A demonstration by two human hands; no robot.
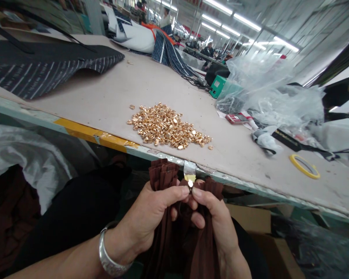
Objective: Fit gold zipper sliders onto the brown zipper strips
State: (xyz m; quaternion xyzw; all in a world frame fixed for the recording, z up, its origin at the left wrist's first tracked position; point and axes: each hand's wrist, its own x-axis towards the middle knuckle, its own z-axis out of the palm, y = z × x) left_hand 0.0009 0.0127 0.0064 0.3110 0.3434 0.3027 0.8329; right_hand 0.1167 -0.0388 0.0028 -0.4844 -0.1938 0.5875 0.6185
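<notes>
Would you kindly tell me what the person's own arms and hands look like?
The left hand and right hand are bare, with no gloves or sleeves showing. A broad, silver-coloured bangle with a patterned surface is worn on the left.

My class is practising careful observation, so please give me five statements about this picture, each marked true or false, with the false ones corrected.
1. The left hand and the right hand both hold brown fabric strips. True.
2. The silver bracelet is on the right wrist. False: it is on the left wrist.
3. A pile of gold-coloured pieces lies on the table. True.
4. The roll of yellow tape lies to the left of the pile. False: it lies to the right.
5. Both hands come together at a small shiny piece. True.
</notes>
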